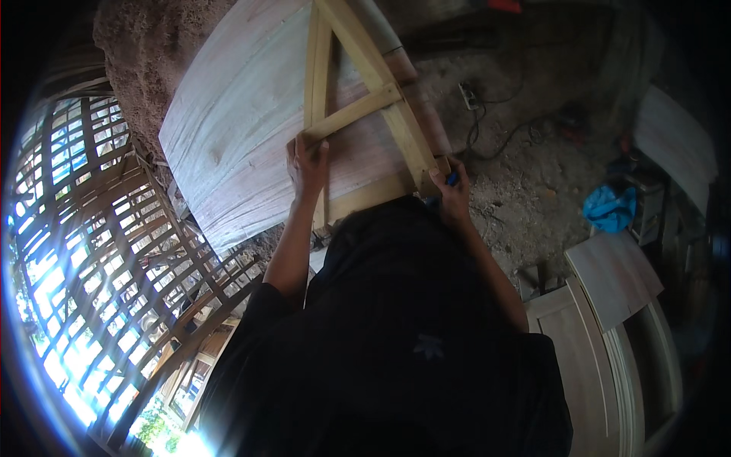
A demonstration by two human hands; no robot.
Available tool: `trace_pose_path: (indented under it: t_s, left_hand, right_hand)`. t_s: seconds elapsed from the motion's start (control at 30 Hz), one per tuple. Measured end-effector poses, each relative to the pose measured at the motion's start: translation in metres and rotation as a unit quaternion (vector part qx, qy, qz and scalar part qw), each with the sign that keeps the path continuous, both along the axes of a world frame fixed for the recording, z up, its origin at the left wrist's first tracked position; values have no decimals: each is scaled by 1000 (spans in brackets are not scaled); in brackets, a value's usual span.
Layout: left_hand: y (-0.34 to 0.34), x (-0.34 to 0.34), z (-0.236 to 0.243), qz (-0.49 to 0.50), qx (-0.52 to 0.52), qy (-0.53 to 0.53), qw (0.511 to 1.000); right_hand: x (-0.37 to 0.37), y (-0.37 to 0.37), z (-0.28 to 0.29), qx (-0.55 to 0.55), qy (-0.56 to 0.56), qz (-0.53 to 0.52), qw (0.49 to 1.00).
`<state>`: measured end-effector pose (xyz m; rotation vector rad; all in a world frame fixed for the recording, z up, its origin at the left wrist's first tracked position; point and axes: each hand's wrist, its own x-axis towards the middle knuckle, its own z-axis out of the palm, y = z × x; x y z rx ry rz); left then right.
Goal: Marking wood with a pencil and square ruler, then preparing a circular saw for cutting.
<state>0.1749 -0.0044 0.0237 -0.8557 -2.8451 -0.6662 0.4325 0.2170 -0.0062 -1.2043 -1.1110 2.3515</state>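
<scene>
A light wooden frame (405,133) lies on a broad pale wooden panel (236,114). Its two long rails run away from me, joined by a crosspiece (354,111) and by a near rail close to my body. My left hand (307,169) is closed on the left rail of the frame, just below the crosspiece's end. At the frame's near right corner, my right hand (454,196) is closed around a small blue object (452,178), mostly hidden by the fingers. I cannot make out its kind.
A power socket block (467,96) with dark cables lies on the dirt floor at the right. Beyond it sits a bright blue bag (610,209). Wooden panels (614,278) are stacked at the lower right. A slatted lattice wall (99,221) stands on the left.
</scene>
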Motion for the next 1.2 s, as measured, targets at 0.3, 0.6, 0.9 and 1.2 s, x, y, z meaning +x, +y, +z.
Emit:
trace_pose_path:
  t_s: [0.3, 0.6, 0.9, 1.2]
  left_hand:
    - [0, 1, 0, 6, 14, -6, 1000]
    - [0, 2, 3, 16, 1, -14, 1000]
    - [3, 1, 6, 5, 29, -11, 1000]
    - [3, 0, 8, 16, -11, 9, 1000]
  right_hand:
    - [0, 0, 1, 14, -16, -12, 1000]
    - [0, -1, -1, -15, 5, -17, 1000]
    - [-1, -1, -1, -24, -2, -24, 999]
    - [2, 4, -7, -5, -25, 24, 999]
